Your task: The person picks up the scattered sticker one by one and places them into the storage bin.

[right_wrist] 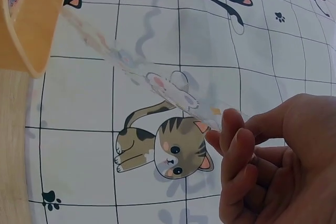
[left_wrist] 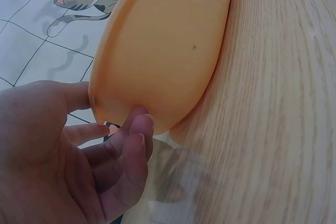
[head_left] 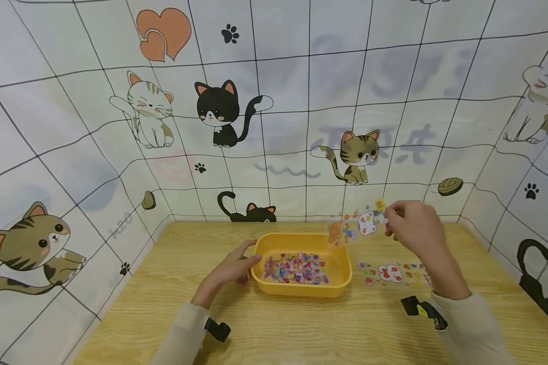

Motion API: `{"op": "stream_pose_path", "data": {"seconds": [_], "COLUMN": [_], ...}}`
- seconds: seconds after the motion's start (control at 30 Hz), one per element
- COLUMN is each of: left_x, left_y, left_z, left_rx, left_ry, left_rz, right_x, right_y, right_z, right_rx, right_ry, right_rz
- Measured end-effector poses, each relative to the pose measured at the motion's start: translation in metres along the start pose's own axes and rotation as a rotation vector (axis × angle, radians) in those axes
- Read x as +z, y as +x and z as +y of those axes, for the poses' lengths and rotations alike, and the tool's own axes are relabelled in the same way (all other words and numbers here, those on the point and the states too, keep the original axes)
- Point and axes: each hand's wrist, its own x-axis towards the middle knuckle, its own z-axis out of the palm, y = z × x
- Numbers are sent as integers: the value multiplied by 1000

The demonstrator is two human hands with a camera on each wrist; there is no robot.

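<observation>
My left hand (head_left: pixel 232 264) grips the left end of a yellow plastic basin (head_left: pixel 301 290), thumb at the rim and fingers against the outer wall. In the left wrist view, the fingers (left_wrist: pixel 137 156) curl by the basin's end wall (left_wrist: pixel 168 51). Several colourful sticker sheets (head_left: pixel 297 268) lie inside the basin. Between thumb and fingertips, my right hand (head_left: pixel 417 228) pinches a clear sticker sheet (head_left: pixel 367 223) with a white animal and small coloured figures. That sheet slants from the fingers towards the basin's right rim, as the right wrist view also shows.
Another clear sticker sheet (head_left: pixel 390 274), with a white figure wearing a red bow, lies right of the basin beneath the right forearm. The wooden table (head_left: pixel 297 329) meets a cat-patterned wall covering (head_left: pixel 283 132) at the back and sides.
</observation>
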Motion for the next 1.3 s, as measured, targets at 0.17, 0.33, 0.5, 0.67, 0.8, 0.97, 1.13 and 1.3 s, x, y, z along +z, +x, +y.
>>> {"op": "stream_pose_path", "data": {"seconds": [0.17, 0.33, 0.5, 0.67, 0.8, 0.97, 1.13, 1.3], "left_x": [-1, 0, 0, -1, -1, -1, -3, -2], "left_y": [-2, -3, -2, -1, 0, -1, 1, 1], "left_z": [1, 3, 2, -1, 0, 3, 2, 2], "left_rx": [-4, -6, -8, -6, -2, -6, -6, -2], "left_ry": [-1, 6, 10, 15, 22, 21, 13, 11], "left_rz": [-4, 2, 11, 11, 10, 4, 4, -2], "right_x": [9, 16, 25, 35, 42, 49, 57, 66], "right_y": [3, 5, 7, 8, 7, 4, 6, 6], "right_z": [-6, -9, -11, -14, -13, -11, -13, -19], "right_rx": [-42, -44, -38, -43, -50, -73, -107, -135], "right_ry": [35, 81, 136, 189, 211, 230, 236, 260], "right_rz": [-24, -50, -89, -140, -153, -155, -174, -223]}}
